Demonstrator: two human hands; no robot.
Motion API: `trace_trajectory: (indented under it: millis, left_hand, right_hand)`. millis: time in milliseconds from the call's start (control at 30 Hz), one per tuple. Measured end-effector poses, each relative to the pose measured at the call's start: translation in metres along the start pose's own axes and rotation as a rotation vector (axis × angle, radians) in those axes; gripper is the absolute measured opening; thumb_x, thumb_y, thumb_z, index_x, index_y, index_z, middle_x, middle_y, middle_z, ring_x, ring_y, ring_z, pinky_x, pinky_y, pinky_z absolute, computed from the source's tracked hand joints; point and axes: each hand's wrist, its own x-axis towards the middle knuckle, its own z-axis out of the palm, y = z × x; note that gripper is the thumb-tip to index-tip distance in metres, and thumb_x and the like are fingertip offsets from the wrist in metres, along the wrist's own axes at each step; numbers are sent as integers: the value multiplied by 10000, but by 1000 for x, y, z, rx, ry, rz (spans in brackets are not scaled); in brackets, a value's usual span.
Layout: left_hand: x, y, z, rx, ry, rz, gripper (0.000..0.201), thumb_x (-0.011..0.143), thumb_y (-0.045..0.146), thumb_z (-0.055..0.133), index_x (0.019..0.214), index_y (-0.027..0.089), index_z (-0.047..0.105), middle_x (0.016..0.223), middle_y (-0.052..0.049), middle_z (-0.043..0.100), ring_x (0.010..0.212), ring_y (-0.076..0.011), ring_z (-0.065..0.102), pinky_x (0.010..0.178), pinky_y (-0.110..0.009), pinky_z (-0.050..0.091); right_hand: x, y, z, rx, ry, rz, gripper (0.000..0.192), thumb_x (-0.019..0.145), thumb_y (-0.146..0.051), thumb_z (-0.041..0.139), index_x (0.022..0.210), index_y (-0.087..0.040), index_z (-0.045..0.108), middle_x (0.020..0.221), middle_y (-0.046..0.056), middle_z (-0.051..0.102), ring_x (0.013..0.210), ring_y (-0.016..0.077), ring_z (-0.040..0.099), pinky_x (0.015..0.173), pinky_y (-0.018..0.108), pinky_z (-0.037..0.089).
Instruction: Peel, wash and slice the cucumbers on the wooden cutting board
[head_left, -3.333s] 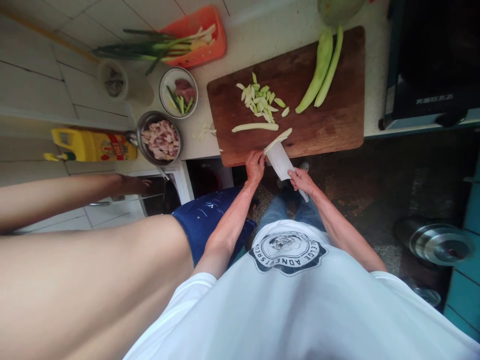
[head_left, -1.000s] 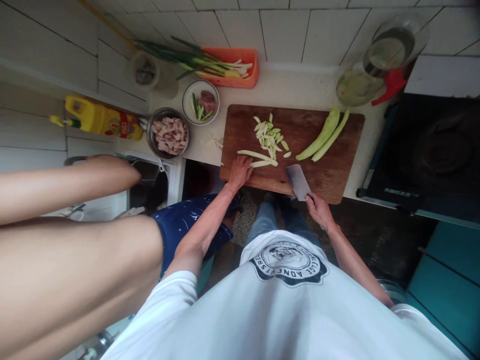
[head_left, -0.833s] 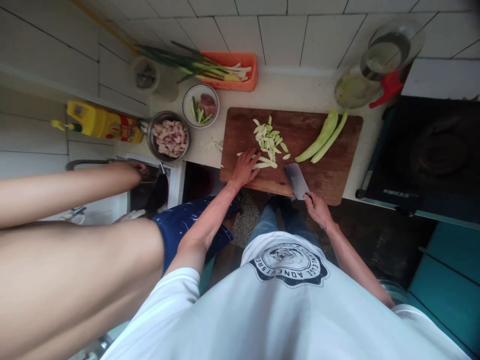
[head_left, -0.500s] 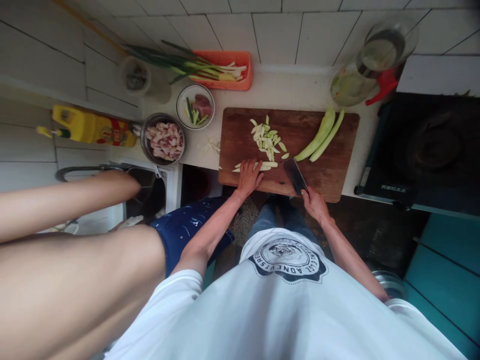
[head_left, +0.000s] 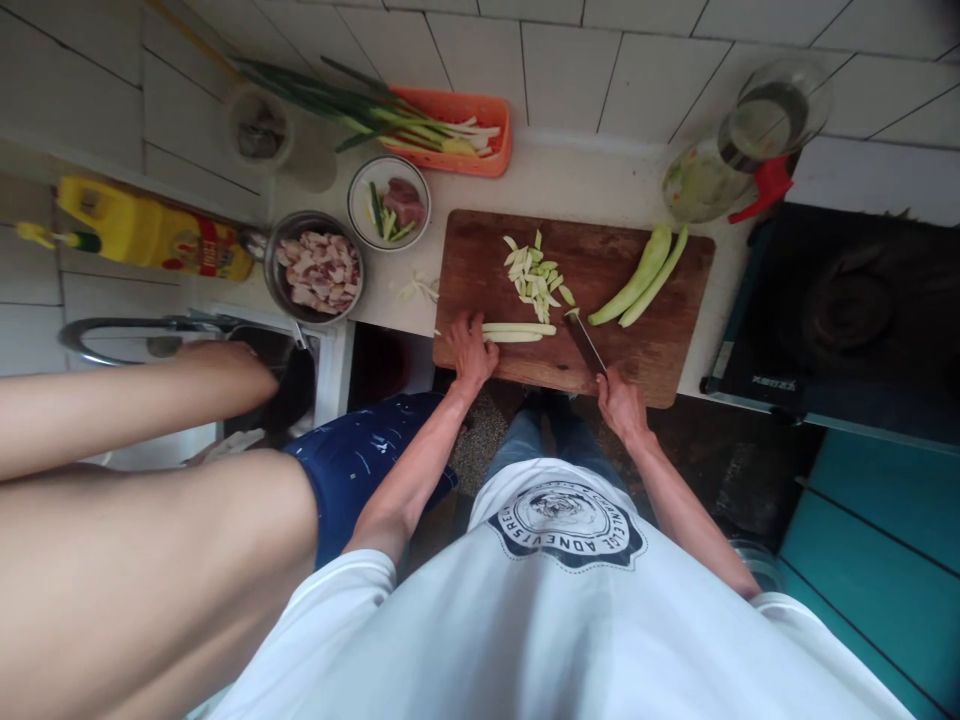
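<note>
My left hand (head_left: 470, 350) is at the left part of the brown wooden cutting board (head_left: 652, 365), its curled fingers on the left ends of several long pale green gourd strips (head_left: 521, 329). In my right hand (head_left: 624, 405) is a kitchen knife (head_left: 586, 343), held by the handle with its dark blade angled up and left. A small pale piece is at the blade's far end. Short cut gourd pieces (head_left: 534, 278) lie in a loose heap beyond the strips. Two long gourd lengths (head_left: 637, 278) lie at the board's right.
Left of the board are a bowl of raw meat chunks (head_left: 319, 273), a plate (head_left: 362, 232) with meat and greens, and an orange basket (head_left: 450, 160) of scallions. An oil jug (head_left: 157, 230) is farther left. Another person's arm (head_left: 135, 405) reaches over the sink. A stove (head_left: 847, 310) stands right.
My left hand has slid left along the strips to their ends, uncovering more of them. The knife has turned, so its blade looks narrower. The view has shifted slightly.
</note>
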Motion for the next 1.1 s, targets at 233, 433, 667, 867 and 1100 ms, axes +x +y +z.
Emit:
trace_trajectory:
  millis: [233, 433, 667, 867, 1100]
  left_hand:
    - [-8, -1, 2, -10, -35, -251, 747, 835, 140, 634, 1571, 134, 507, 1482, -244, 530, 1455, -446, 510, 1230, -623, 447]
    - [-6, 12, 20, -205, -9, -237, 740, 914, 149, 627, 1629, 144, 436, 1554, -265, 467, 1489, -455, 508, 1249, -632, 431]
    - [-12, 27, 39, -229, 6, -124, 784, 920, 103, 577, 1675, 190, 384, 1644, -255, 392, 1466, -404, 544, 1193, -570, 494]
    - [-17, 26, 26, -39, 27, -30, 638, 909, 190, 656, 1538, 135, 572, 1626, -285, 464, 1521, -509, 412, 1203, -747, 368]
    - [3, 40, 34, -110, -142, 383, 436, 1016, 205, 553, 1429, 187, 692, 1520, -180, 635, 1449, -369, 526, 1234, -605, 410]
  right_hand:
    - [-19, -33, 8, -103, -34, 48, 474, 1156, -287, 334, 1559, -136, 534, 1002, 143, 780, 859, 258, 739, 735, 302, 449]
    - [-28, -59, 19, -96, -106, 64, 445, 1141, -249, 358, 1532, -135, 538, 1114, 163, 772, 888, 236, 740, 772, 294, 487]
    - [-22, -44, 22, -48, -45, 66, 454, 1151, -287, 326, 1516, -146, 555, 1089, 148, 783, 886, 247, 742, 766, 293, 476]
    - [-22, -33, 17, -67, -29, 28, 518, 1143, -295, 332, 1619, -160, 486, 1134, 151, 793, 941, 266, 756, 799, 308, 514]
    - [-12, -49, 3, -217, -64, -78, 518, 1175, -328, 284, 1645, -222, 475, 1242, 169, 757, 976, 263, 755, 818, 319, 525]
